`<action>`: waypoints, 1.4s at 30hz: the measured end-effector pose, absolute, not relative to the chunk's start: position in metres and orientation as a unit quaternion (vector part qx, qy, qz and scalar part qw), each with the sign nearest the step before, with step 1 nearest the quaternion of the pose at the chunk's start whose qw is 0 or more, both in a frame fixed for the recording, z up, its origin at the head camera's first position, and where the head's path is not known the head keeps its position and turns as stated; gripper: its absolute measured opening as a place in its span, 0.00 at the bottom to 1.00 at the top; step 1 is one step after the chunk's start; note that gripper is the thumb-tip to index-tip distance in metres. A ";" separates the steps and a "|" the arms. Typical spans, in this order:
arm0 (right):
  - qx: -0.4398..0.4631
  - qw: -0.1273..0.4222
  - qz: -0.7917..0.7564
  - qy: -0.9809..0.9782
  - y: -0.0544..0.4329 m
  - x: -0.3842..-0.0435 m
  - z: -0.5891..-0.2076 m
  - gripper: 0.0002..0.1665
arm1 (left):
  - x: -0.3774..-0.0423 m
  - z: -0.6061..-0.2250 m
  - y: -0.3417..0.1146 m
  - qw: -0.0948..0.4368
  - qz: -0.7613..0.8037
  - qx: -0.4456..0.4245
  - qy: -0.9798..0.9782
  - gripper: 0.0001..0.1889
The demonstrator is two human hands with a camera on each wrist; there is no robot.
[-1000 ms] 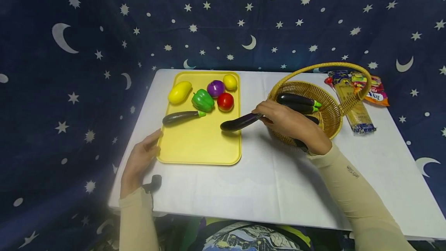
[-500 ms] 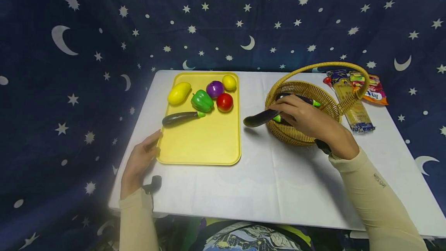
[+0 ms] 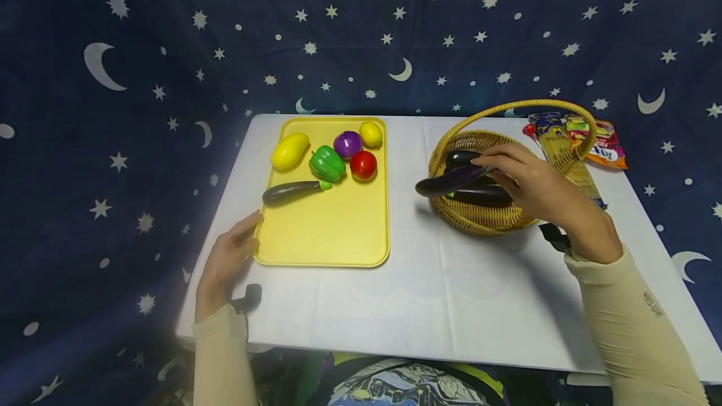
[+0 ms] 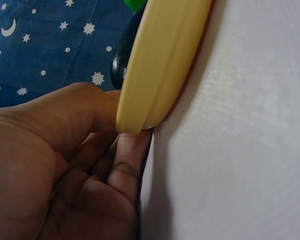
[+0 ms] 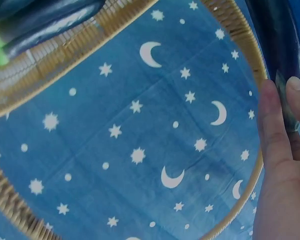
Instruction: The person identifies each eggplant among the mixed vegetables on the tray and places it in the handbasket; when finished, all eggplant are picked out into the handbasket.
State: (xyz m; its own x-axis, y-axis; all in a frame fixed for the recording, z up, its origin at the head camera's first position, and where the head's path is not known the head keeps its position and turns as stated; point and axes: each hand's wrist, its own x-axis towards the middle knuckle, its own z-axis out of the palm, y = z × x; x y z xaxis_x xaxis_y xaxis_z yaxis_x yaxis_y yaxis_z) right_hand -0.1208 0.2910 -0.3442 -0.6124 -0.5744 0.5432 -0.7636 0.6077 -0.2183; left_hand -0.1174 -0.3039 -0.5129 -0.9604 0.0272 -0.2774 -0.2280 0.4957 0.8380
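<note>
Over the wicker basket (image 3: 474,223), my right hand (image 3: 533,183) pinches an eggplant (image 3: 442,184) by one end, its other end reaching left past the rim. In the right wrist view, the thumb and fingers close on the dark eggplant (image 5: 277,40) beside the basket's handle (image 5: 240,30). More eggplants (image 3: 482,195) lie inside the basket, partly hidden by the hand and the held one. My left hand (image 3: 228,255) is at the left edge of the yellow tray (image 3: 321,234); in the left wrist view, thumb and fingers grip the tray's rim (image 4: 160,60).
On the tray lie an eggplant (image 3: 290,192), a yellow mango (image 3: 290,150), a green bell pepper (image 3: 327,163), a purple onion (image 3: 347,144), a tomato (image 3: 363,166) and a lemon (image 3: 370,134). Behind the basket's right side are a pasta packet (image 3: 586,183) and a candy bag (image 3: 609,149).
My right hand has carried the eggplant rightward, from above the tray's right edge to over the basket. The left hand and the tray have stayed in place.
</note>
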 end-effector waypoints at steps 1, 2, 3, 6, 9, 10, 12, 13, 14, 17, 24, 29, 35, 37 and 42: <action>0.383 0.216 0.220 -0.871 0.294 -0.119 -0.343 0.35 | -0.117 -0.513 -0.304 0.128 0.500 -0.059 0.854 0.35; 0.380 0.219 0.217 -0.872 0.297 -0.118 -0.342 0.36 | -0.118 -0.513 -0.304 0.128 0.501 -0.059 0.854 0.35; 0.377 0.221 0.216 -0.873 0.299 -0.117 -0.342 0.37 | -0.118 -0.513 -0.304 0.128 0.499 -0.058 0.855 0.35; 0.369 0.229 0.215 -0.875 0.306 -0.114 -0.341 0.37 | -0.118 -0.513 -0.304 0.125 0.496 -0.056 0.857 0.34; 0.353 0.236 0.212 -0.880 0.312 -0.111 -0.342 0.36 | -0.120 -0.514 -0.304 0.122 0.493 -0.053 0.860 0.35; 0.350 0.240 0.213 -0.880 0.314 -0.110 -0.342 0.36 | -0.120 -0.514 -0.304 0.121 0.493 -0.052 0.860 0.34; 0.344 0.247 0.215 -0.880 0.318 -0.110 -0.342 0.36 | -0.120 -0.515 -0.304 0.120 0.494 -0.053 0.859 0.34; 0.342 0.250 0.216 -0.880 0.320 -0.111 -0.342 0.36 | -0.120 -0.515 -0.304 0.119 0.494 -0.051 0.860 0.34; 0.339 0.252 0.217 -0.880 0.323 -0.111 -0.342 0.36 | -0.120 -0.514 -0.304 0.119 0.495 -0.050 0.859 0.35; 0.334 0.252 0.215 -0.882 0.331 -0.113 -0.342 0.35 | -0.119 -0.514 -0.304 0.117 0.498 -0.047 0.858 0.35; 0.290 0.194 0.197 -0.916 0.340 -0.116 -0.354 0.33 | -0.118 -0.513 -0.303 0.115 0.501 -0.046 0.857 0.34; 0.260 0.139 0.183 -0.938 0.336 -0.116 -0.362 0.32 | -0.117 -0.515 -0.304 0.120 0.501 -0.057 0.855 0.34; 0.288 0.123 0.178 -0.933 0.327 -0.123 -0.370 0.31 | -0.117 -0.517 -0.304 0.121 0.507 -0.059 0.852 0.34; 0.290 0.120 0.175 -0.933 0.326 -0.124 -0.371 0.31 | -0.117 -0.517 -0.304 0.120 0.510 -0.057 0.850 0.34; 0.279 0.111 0.174 -0.938 0.328 -0.125 -0.372 0.26 | -0.117 -0.515 -0.303 0.120 0.507 -0.055 0.852 0.34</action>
State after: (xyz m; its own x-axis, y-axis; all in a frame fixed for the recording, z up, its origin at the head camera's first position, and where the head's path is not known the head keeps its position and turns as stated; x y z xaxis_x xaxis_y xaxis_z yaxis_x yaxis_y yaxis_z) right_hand -0.1247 0.3276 -0.3721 -0.8193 -0.4854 0.3051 -0.5625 0.7836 -0.2637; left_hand -0.1170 -0.3033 -0.5148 -0.9651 0.0275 -0.2603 -0.2157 0.4797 0.8505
